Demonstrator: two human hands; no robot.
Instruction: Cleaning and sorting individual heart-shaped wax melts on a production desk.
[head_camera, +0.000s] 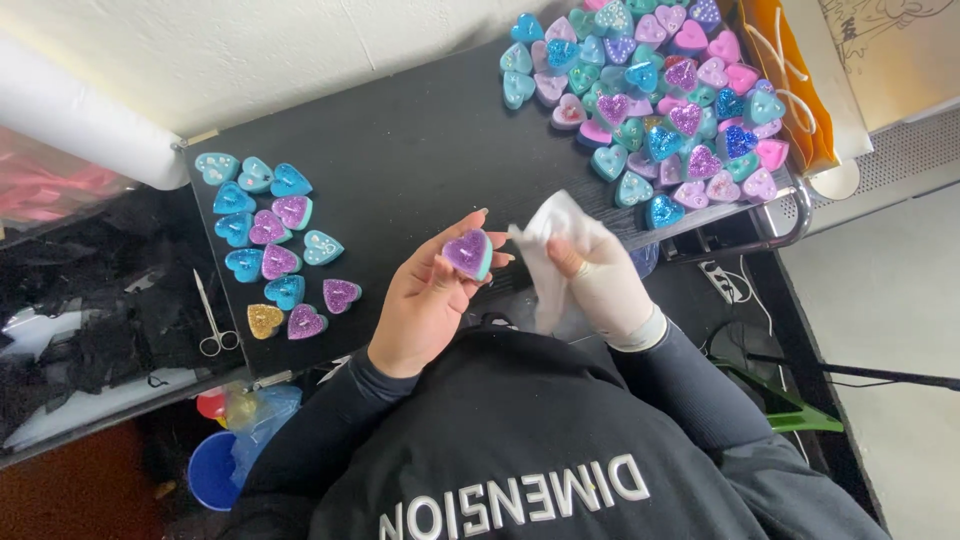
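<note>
My left hand (425, 300) is bare and holds a heart-shaped candle (469, 252) with a purple glitter top and a teal rim. My right hand (600, 280), in a white glove, grips a white cloth (549, 225) just to the right of that candle, close to it. Both hands hover over the near edge of a black table (420, 150). A small group of blue, purple and gold heart candles (275, 245) lies at the table's left. A big heap of teal, pink and purple heart candles (660, 100) fills the far right.
Small scissors (212, 318) lie at the table's left edge. A white roll (80, 115) sits at the far left. An orange bag (790, 80) stands beside the heap. A blue tub (215, 470) and bags sit under the table; cables (740, 330) run on the right.
</note>
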